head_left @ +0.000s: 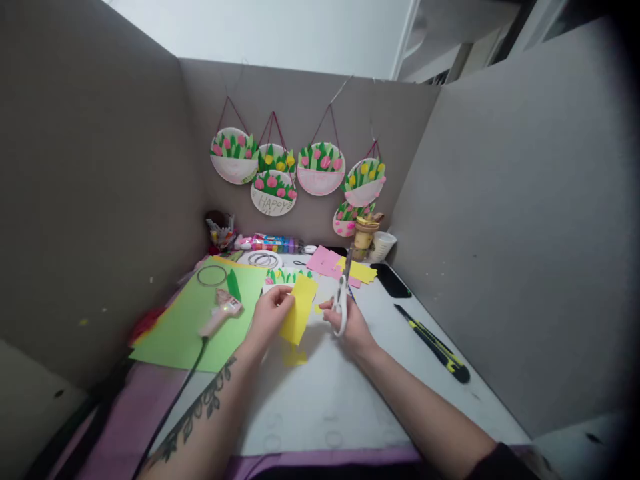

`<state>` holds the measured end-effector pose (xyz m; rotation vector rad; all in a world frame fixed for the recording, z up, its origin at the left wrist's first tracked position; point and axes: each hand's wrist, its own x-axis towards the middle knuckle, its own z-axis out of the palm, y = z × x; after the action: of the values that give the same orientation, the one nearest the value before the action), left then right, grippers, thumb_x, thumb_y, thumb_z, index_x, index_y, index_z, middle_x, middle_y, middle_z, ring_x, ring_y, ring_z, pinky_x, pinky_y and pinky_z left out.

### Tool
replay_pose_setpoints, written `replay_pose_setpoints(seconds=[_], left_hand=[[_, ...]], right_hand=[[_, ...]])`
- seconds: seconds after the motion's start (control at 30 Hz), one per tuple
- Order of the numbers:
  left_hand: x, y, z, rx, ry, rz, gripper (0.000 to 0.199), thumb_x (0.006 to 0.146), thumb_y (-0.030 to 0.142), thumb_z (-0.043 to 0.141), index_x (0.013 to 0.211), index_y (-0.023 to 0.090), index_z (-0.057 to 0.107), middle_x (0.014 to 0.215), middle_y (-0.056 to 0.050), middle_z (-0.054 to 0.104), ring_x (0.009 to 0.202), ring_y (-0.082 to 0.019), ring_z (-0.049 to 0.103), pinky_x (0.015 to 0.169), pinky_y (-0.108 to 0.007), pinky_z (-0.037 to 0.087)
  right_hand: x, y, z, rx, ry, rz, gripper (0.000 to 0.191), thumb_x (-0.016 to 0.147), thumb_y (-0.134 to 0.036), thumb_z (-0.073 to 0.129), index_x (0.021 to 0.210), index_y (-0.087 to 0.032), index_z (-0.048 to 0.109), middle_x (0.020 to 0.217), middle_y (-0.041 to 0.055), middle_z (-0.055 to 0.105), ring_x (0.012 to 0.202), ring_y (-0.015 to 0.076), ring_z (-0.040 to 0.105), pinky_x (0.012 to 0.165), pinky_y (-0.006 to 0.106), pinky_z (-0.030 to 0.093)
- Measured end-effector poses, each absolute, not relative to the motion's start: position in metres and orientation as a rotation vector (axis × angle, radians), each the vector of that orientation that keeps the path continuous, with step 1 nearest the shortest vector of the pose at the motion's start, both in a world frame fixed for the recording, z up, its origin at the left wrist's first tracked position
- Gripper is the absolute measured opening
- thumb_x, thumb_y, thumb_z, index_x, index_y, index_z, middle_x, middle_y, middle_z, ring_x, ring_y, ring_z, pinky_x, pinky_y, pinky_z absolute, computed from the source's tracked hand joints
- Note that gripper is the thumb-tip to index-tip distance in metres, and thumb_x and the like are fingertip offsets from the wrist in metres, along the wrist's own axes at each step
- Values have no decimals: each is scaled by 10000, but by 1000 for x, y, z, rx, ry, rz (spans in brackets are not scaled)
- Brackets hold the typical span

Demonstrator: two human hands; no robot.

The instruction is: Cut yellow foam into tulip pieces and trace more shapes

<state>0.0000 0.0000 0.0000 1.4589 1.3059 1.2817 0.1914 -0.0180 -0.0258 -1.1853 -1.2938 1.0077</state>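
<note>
Between the thumb and fingers of my left hand (270,313) is a strip of yellow paper (301,310), held upright above the white table. My right hand (353,327) grips white-handled scissors (341,303), blades pointing up and away from me, apart from the paper. Whether the blades are parted is hard to make out. Yellow scraps (295,357) lie on the table below the strip. Just behind my left hand is a paper plate (285,277) decorated with green leaves and flowers, partly hidden by the hand and paper.
Green paper sheets (175,333) lie at left, under a glue gun (220,319) with a cord. A utility knife (435,347) and a phone (391,280) lie at right. Pink paper (325,261) is at the back. Flower-plate crafts (321,170) hang on the grey back panel.
</note>
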Motion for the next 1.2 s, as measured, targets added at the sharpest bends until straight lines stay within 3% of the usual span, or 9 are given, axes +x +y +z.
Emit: replay_pose_setpoints(seconds=[0.17, 0.37, 0.57, 0.83, 1.2], left_hand=[[2, -6, 7, 1504, 1313, 1283, 281, 723, 362, 579, 847, 139, 695, 757, -37, 688, 702, -172, 608, 633, -249, 451], [-31, 7, 11, 1329, 1409, 1571, 351, 734, 309, 568, 1004, 136, 709, 987, -80, 711, 907, -211, 630, 778, -287, 479], [-42, 6, 15, 1402, 1394, 1585, 412, 760, 301, 564, 1127, 151, 676, 954, -70, 720, 817, -188, 646, 716, -278, 499], [-30, -8, 25, 1668, 1426, 1448, 357, 778, 263, 522, 1053, 149, 720, 1091, -86, 704, 988, -219, 645, 839, -314, 514], [-22, -12, 23, 1815, 1406, 1343, 344, 796, 246, 496, 1034, 160, 728, 1052, -74, 718, 965, -207, 658, 786, -285, 531]], right_hand=[[200, -21, -32, -1153, -1352, 1063, 266, 729, -377, 637, 876, -205, 497, 766, -1, 548, 669, 137, 511, 619, 270, 444], [225, -28, -27, -1293, -1667, 1244, 207, 771, -361, 584, 817, -205, 457, 709, -17, 521, 605, 121, 493, 532, 243, 392], [234, -27, -25, -1463, -1957, 989, 259, 706, -313, 658, 733, -198, 428, 680, -35, 475, 612, 107, 412, 543, 237, 314], [233, -28, -29, -1419, -2004, 1078, 235, 702, -274, 647, 745, -195, 430, 694, -35, 491, 622, 106, 420, 556, 233, 319], [232, -28, -28, -1385, -1966, 1153, 190, 681, -215, 630, 745, -193, 452, 704, -19, 509, 625, 117, 450, 546, 238, 336]])
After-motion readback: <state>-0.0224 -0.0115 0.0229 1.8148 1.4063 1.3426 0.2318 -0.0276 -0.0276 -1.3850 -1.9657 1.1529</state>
